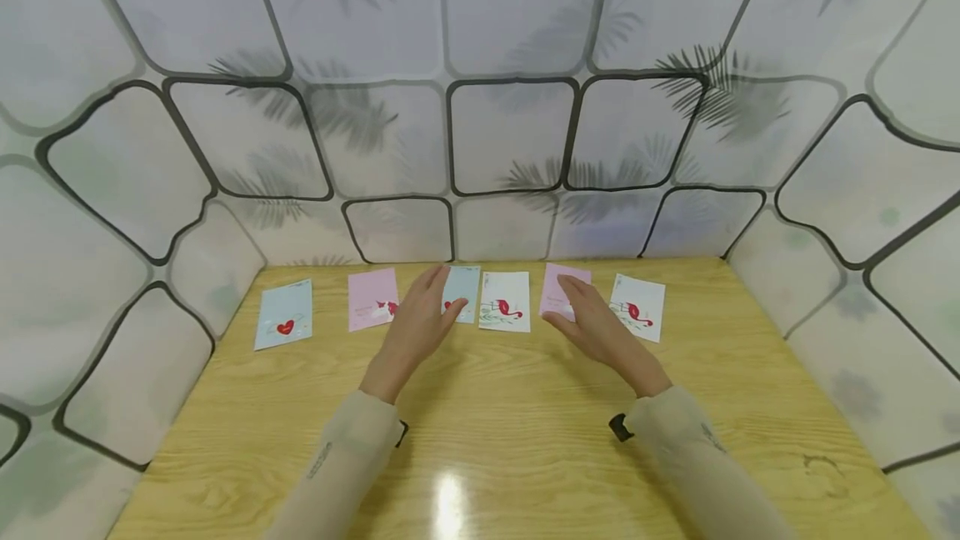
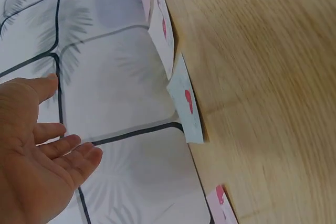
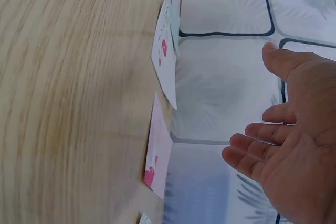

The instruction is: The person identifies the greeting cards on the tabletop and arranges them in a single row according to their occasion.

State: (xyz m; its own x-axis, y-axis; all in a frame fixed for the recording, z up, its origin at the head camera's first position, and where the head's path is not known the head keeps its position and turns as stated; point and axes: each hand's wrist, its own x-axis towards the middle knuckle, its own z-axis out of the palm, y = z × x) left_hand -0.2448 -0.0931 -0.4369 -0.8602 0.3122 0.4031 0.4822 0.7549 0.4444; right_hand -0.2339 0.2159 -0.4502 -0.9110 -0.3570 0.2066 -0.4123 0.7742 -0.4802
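My left hand (image 1: 422, 311) hovers with relaxed fingers and holds nothing, partly covering a light blue heart card (image 1: 468, 286). Likewise my right hand (image 1: 592, 325) is raised, nothing in its grasp, in front of a pink card (image 1: 553, 297). Between the hands is a white flamingo card (image 1: 504, 302). Left of the left hand are a pink unicorn card (image 1: 367, 298) and a light blue heart card (image 1: 284, 315). Beyond the right hand comes another white flamingo card (image 1: 645, 311). In both wrist views the palms and loosely bent fingers are bare of any object.
The cards form a row along the back of a wood-grain table (image 1: 510, 423). A pale fabric wall (image 1: 502, 132) with dark outlines and leaf prints rises behind them and on both sides. Dark bands (image 1: 621, 427) show at the wrists.
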